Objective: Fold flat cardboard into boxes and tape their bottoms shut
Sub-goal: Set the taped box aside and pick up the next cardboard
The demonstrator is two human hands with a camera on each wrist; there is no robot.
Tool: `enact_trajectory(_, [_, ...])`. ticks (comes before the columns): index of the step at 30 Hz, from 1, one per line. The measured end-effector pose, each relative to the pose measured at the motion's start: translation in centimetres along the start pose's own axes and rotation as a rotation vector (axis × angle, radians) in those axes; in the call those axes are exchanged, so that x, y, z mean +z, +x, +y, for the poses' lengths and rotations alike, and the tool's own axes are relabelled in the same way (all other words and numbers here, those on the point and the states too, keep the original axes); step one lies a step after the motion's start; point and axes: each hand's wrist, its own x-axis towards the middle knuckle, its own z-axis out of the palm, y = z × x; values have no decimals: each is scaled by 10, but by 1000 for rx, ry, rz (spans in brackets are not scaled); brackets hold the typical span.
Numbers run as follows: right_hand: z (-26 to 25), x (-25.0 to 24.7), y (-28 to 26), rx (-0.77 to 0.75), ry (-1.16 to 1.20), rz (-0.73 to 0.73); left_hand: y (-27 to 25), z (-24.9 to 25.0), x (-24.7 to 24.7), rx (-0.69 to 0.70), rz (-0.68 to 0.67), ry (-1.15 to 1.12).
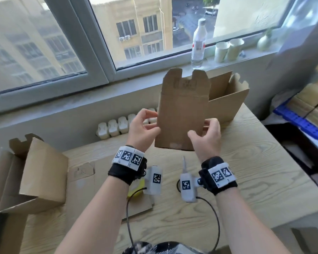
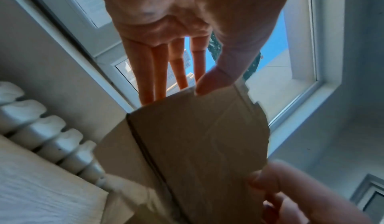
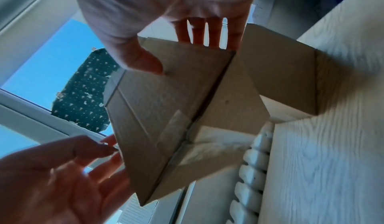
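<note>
Flat cardboard [image 1: 182,114] held upright above the wooden table [image 1: 255,162], both hands gripping.

Left hand [image 1: 143,129] pinching the left edge, thumb in front, fingers [image 2: 158,69] straight behind; right hand [image 1: 207,136] clamping the right edge likewise, thumb on the front face. Behind, an opened box [image 1: 228,99] standing near the window sill; another box [image 1: 42,171] at far left.

Both bare forearms are wearing black wrist wraps [image 1: 126,173] with white coded-marker bands [image 1: 221,174] — each carrying a white cabled camera [image 1: 186,186].
</note>
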Motion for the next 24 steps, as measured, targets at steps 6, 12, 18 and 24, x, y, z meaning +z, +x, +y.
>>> enact_trajectory(6, [15, -40, 3, -286, -159, 153, 5, 14, 57, 56, -183, -137])
enact_trajectory(12, [30, -59, -4, -435, -336, 90, 8, -16, 102, -2, -220, 47])
enact_trajectory(18, [64, -62, -7, -424, -353, -12, -9, -48, 132, -112, -162, 113])
enact_trajectory(24, [78, -69, 1, -371, -313, -184, -17, -69, 145, -140, -27, 104])
